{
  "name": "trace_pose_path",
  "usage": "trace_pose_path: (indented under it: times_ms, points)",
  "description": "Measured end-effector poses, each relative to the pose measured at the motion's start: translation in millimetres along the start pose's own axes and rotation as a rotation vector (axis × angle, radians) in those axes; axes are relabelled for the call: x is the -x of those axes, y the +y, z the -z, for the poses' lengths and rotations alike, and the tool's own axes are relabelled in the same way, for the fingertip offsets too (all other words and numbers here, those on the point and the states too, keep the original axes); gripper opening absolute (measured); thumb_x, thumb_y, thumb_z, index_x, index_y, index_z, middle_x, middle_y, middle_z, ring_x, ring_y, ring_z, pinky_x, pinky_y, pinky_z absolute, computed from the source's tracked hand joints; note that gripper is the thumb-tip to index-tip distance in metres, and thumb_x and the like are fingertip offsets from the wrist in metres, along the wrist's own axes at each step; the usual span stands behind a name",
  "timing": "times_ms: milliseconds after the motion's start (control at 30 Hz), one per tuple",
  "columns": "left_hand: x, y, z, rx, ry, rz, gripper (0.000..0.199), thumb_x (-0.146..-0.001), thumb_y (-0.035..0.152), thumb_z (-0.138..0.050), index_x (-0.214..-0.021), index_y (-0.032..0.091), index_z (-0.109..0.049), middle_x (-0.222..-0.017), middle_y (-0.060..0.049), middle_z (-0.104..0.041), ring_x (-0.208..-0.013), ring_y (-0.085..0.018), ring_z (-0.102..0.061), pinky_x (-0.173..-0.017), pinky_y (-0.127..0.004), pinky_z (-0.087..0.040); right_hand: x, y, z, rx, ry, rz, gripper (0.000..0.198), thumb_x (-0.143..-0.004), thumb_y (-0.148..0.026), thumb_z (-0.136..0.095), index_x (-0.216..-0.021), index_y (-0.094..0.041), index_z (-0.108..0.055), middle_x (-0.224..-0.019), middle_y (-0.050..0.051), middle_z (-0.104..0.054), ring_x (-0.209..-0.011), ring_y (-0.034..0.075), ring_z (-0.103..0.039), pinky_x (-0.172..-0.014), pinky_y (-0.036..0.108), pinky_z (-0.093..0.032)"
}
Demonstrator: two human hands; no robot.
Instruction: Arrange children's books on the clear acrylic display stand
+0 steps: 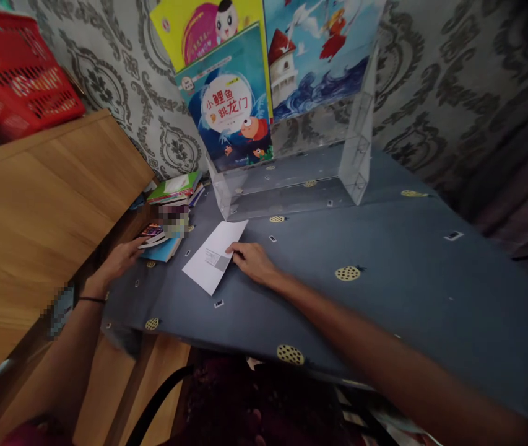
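Observation:
My right hand rests over the table with thumb and forefinger closed on the right edge of a white paper sheet. Small print and a grey block show on the sheet, which lies slightly tilted near the display stand. At the left, my left hand reaches to a small pile of books, its fingers at the edge of an upper book with white pages. A blue book lies beneath that one. Part of the pile is blurred out, and the left fingertips are partly hidden.
A clear acrylic stand holds a blue fish picture book, a yellow book and a sea picture book. More books are stacked behind the pile. A red basket sits on a wooden cabinet. Patterned cloth covers the table.

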State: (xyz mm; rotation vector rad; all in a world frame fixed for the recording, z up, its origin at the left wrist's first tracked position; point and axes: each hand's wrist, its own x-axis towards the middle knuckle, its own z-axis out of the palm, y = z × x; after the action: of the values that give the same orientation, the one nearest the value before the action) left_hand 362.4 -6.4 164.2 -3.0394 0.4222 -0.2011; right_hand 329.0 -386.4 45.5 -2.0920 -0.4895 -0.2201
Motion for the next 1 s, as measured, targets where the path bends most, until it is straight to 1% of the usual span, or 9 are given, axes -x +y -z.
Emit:
trace_pose_path:
  times_ms: [100, 200, 267, 367, 467, 600, 700, 833, 1000]
  points:
    - [11, 13, -19, -0.091, -0.076, -0.030, 0.060, -0.088, 0.028, -0.046, -0.146, 0.013, -0.048, -0.144, -0.017, -0.059, -0.129, -0.029, -0.060, -0.106, -0.043, -0.049, -1, -1, 1, 0.001, -0.011, -0.015, 0.031, -0.086, -0.009, -0.054, -0.104, -0.022, -0.077, -0.080, 0.002, -0.075, -0.070, 0.018, -0.064, -0.071, 0.027, -0.044]
    - [20, 31, -40, -0.244, -0.019, -0.003, 0.066, -0.089, 0.024, -0.047, -0.152, 0.013, -0.036, -0.155, -0.020, -0.046, -0.138, -0.033, -0.050, -0.107, -0.050, -0.047, -2, -2, 2, 0.014, -0.021, -0.011, 0.031, -0.087, -0.009, -0.054, -0.103, -0.021, -0.077, -0.080, 0.002, -0.075, -0.069, 0.017, -0.063, -0.069, 0.026, -0.042]
    - [22, 39, -48, -0.284, 0.021, 0.002, 0.064, -0.092, 0.026, -0.045, -0.153, 0.013, -0.033, -0.156, -0.021, -0.043, -0.140, -0.034, -0.048, -0.108, -0.051, -0.046, -2, -2, 2, 0.015, -0.014, 0.000, 0.031, -0.087, -0.009, -0.054, -0.102, -0.022, -0.077, -0.079, 0.001, -0.075, -0.069, 0.016, -0.063, -0.069, 0.025, -0.042]
    - [19, 38, -48, -0.259, 0.044, -0.026, 0.058, -0.097, 0.029, -0.039, -0.152, 0.012, -0.035, -0.154, -0.022, -0.046, -0.138, -0.034, -0.050, -0.109, -0.047, -0.045, -2, -2, 3, 0.002, -0.009, -0.007, 0.030, -0.087, -0.010, -0.055, -0.101, -0.022, -0.077, -0.082, 0.002, -0.076, -0.072, 0.017, -0.064, -0.069, 0.026, -0.042]
    - [12, 29, -38, -0.241, 0.071, -0.008, 0.055, -0.099, 0.031, -0.034, -0.150, 0.010, -0.037, -0.148, -0.022, -0.052, -0.131, -0.034, -0.056, -0.104, -0.045, -0.049, -2, -4, 4, -0.007, -0.012, -0.029, 0.028, -0.087, -0.011, -0.056, -0.101, -0.021, -0.078, -0.089, 0.005, -0.077, -0.077, 0.020, -0.067, -0.070, 0.027, -0.043]
    - [7, 23, -29, -0.259, 0.070, 0.015, 0.054, -0.099, 0.032, -0.036, -0.148, 0.011, -0.039, -0.140, -0.021, -0.059, -0.123, -0.033, -0.062, -0.098, -0.042, -0.052, -1, -8, 8, 0.009, -0.023, -0.037, 0.028, -0.089, -0.010, -0.056, -0.102, -0.022, -0.078, -0.094, 0.005, -0.078, -0.084, 0.021, -0.069, -0.073, 0.027, -0.044]
    - [4, 33, -28, -0.309, 0.070, 0.027, 0.051, -0.100, 0.031, -0.038, -0.148, 0.013, -0.040, -0.138, -0.020, -0.061, -0.118, -0.031, -0.065, -0.094, -0.040, -0.054, 0, -12, 12, 0.044, -0.057, -0.059, 0.029, -0.090, -0.010, -0.055, -0.106, -0.021, -0.077, -0.098, 0.005, -0.078, -0.088, 0.020, -0.069, -0.075, 0.027, -0.044]
    - [-1, 52, -29, -0.394, 0.078, 0.087, 0.049, -0.102, 0.030, -0.038, -0.147, 0.010, -0.042, -0.133, -0.021, -0.064, -0.110, -0.034, -0.069, -0.087, -0.041, -0.056, 1, -17, 17, 0.063, -0.103, -0.075, 0.031, -0.091, -0.012, -0.053, -0.112, -0.019, -0.075, -0.102, 0.007, -0.078, -0.090, 0.020, -0.068, -0.077, 0.027, -0.044]
    - [1, 61, -34, -0.405, 0.043, 0.062, 0.046, -0.102, 0.033, -0.042, -0.143, 0.012, -0.048, -0.134, -0.020, -0.064, -0.112, -0.033, -0.069, -0.085, -0.039, -0.056, 3, -20, 20, 0.071, -0.116, -0.088, 0.032, -0.092, -0.010, -0.053, -0.114, -0.018, -0.075, -0.107, 0.008, -0.078, -0.095, 0.021, -0.069, -0.081, 0.027, -0.045]
